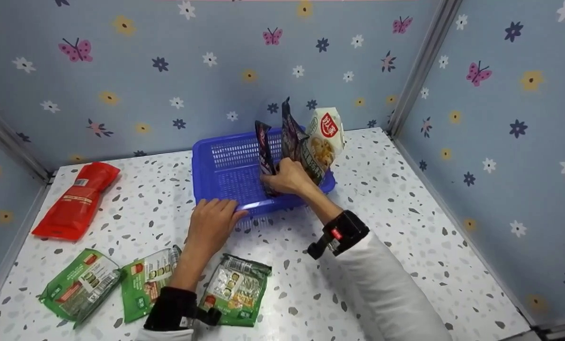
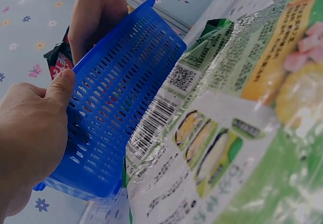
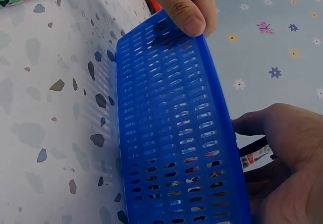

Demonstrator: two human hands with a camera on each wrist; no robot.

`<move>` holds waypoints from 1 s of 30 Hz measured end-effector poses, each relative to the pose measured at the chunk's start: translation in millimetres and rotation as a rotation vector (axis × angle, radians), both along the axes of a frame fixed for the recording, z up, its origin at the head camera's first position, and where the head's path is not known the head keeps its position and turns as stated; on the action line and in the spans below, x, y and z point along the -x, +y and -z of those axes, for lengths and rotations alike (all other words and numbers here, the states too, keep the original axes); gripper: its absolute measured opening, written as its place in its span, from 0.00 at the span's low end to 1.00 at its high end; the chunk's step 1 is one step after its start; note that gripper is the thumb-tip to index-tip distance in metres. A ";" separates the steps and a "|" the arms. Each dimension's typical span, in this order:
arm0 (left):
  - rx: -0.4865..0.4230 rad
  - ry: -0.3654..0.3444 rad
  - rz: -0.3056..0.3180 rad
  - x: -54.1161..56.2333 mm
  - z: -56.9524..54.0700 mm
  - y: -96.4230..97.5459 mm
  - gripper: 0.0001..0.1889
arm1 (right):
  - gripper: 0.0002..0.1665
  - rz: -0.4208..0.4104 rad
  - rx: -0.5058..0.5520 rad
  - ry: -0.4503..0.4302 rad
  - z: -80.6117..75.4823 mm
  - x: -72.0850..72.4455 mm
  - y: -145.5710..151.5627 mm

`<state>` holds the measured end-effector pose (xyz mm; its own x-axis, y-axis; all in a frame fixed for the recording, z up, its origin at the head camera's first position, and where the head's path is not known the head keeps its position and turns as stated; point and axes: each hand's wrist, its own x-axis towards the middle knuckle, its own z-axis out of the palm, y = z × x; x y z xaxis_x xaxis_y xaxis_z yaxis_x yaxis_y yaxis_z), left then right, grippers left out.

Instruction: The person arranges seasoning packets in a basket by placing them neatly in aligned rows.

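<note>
A blue plastic basket (image 1: 207, 177) with slotted walls stands on the speckled table. My left hand (image 1: 213, 220) grips its near rim, fingers over the edge and thumb along the outside. Inside the basket's right half, my right hand (image 1: 289, 177) holds a narrow dark snack bag (image 1: 263, 147) that stands on edge. The right thumb and fingers show on either side of the bag in the right wrist view, their tips partly hidden by the basket wall. Just right of this hand, another dark bag (image 1: 292, 132) and a white-topped bag (image 1: 327, 130) stand upright in the basket.
On the table's left lies a red bag (image 1: 76, 201). Green-and-clear food packets lie along the front: one at far left (image 1: 81, 286), one partly behind the left forearm (image 1: 143, 282), one right of it (image 1: 237, 291). Flower-patterned walls (image 1: 225, 71) enclose the table's back and sides.
</note>
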<state>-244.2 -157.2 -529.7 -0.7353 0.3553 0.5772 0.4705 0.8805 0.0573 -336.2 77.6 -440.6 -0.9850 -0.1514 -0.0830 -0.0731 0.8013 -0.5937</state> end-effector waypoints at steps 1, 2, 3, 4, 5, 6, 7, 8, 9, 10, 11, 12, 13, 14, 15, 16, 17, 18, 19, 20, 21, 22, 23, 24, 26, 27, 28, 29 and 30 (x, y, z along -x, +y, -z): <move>-0.001 -0.001 0.000 -0.1 -0.2 0.2 0.19 | 0.28 -0.001 0.003 -0.001 0.2 -0.7 0.2; 0.000 -0.003 0.000 -0.2 -0.2 0.4 0.19 | 0.29 -0.004 0.007 -0.004 0.5 -1.2 0.6; 0.000 -0.006 -0.001 -0.2 -0.3 0.6 0.19 | 0.30 -0.006 0.013 -0.006 0.9 -1.6 1.1; -0.001 -0.008 -0.002 -0.4 -0.6 0.8 0.19 | 0.31 -0.009 0.020 -0.009 1.4 -1.9 1.9; 0.000 -0.011 -0.002 -0.5 -0.9 1.0 0.19 | 0.32 -0.013 0.026 -0.010 1.8 -2.2 2.7; 0.000 -0.015 -0.002 -0.7 -1.3 1.2 0.19 | 0.33 -0.018 0.033 -0.011 2.3 -2.5 3.5; 0.000 -0.021 -0.004 -0.8 -1.6 1.3 0.19 | 0.34 -0.023 0.040 -0.010 2.7 -2.7 4.5; 0.000 -0.028 -0.005 -0.9 -1.9 1.3 0.19 | 0.35 -0.028 0.046 -0.007 3.0 -3.0 5.5; -0.001 -0.034 -0.006 -0.9 -2.3 1.3 0.20 | 0.36 -0.034 0.053 -0.004 3.4 -3.1 6.4; -0.001 -0.037 -0.007 -0.9 -2.5 1.2 0.20 | 0.37 -0.039 0.059 0.000 3.6 -3.4 7.4; 0.001 -0.036 -0.007 -1.0 -2.5 1.0 0.20 | 0.38 -0.045 0.067 0.007 4.0 -3.7 8.2; 0.003 -0.029 -0.008 -1.1 -2.5 1.0 0.20 | 0.39 -0.050 0.078 0.011 4.0 -4.2 8.9; 0.004 -0.024 -0.009 -1.0 -2.2 0.8 0.20 | 0.41 -0.053 0.087 0.014 4.2 -4.7 9.5; 0.004 -0.019 -0.009 -1.1 -2.0 0.7 0.20 | 0.43 -0.057 0.096 0.017 4.3 -5.1 10.0; 0.005 -0.013 -0.010 -1.1 -1.7 0.7 0.20 | 0.45 -0.059 0.103 0.021 4.5 -5.6 10.3; 0.006 -0.008 -0.011 -1.0 -1.3 0.7 0.20 | 0.46 -0.058 0.108 0.025 4.5 -6.3 10.6; 0.007 -0.003 -0.011 -0.9 -1.1 0.8 0.20 | 0.47 -0.056 0.112 0.029 4.8 -6.9 10.7; 0.005 -0.003 -0.011 -0.9 -0.9 0.9 0.20 | 0.48 -0.054 0.117 0.031 5.0 -7.4 10.8; 0.004 -0.007 -0.011 -0.8 -0.8 0.9 0.20 | 0.47 -0.052 0.120 0.035 5.3 -7.9 10.9; 0.003 -0.009 -0.010 -0.7 -0.9 0.9 0.20 | 0.43 -0.051 0.123 0.040 5.4 -8.5 10.7; 0.002 -0.007 -0.010 -0.8 -0.9 0.9 0.20 | 0.40 -0.050 0.125 0.047 5.4 -9.0 10.4; 0.001 -0.007 -0.008 -0.8 -1.0 0.9 0.20 | 0.36 -0.048 0.124 0.058 5.4 -9.4 10.1; 0.000 -0.007 -0.007 -0.7 -0.9 0.9 0.20 | 0.32 -0.049 0.124 0.070 5.7 -9.5 9.7; 0.000 -0.007 -0.006 -0.8 -1.0 0.8 0.20 | 0.31 -0.049 0.123 0.084 5.9 -9.6 9.1; -0.001 -0.009 -0.008 -0.7 -1.1 0.8 0.20 | 0.32 -0.050 0.119 0.115 6.1 -9.7 7.8; -0.001 -0.011 -0.008 -0.7 -1.2 0.9 0.20 | 0.34 -0.049 0.115 0.132 6.4 -9.5 7.3; -0.001 -0.012 -0.009 -0.6 -1.3 0.9 0.20 | 0.34 -0.051 0.114 0.149 6.8 -9.4 6.8; 0.000 -0.014 -0.010 -0.6 -1.4 0.9 0.20 | 0.34 -0.054 0.113 0.165 7.2 -9.1 6.3; 0.000 -0.015 -0.011 -0.6 -1.6 1.0 0.20 | 0.35 -0.060 0.114 0.178 7.4 -9.1 6.0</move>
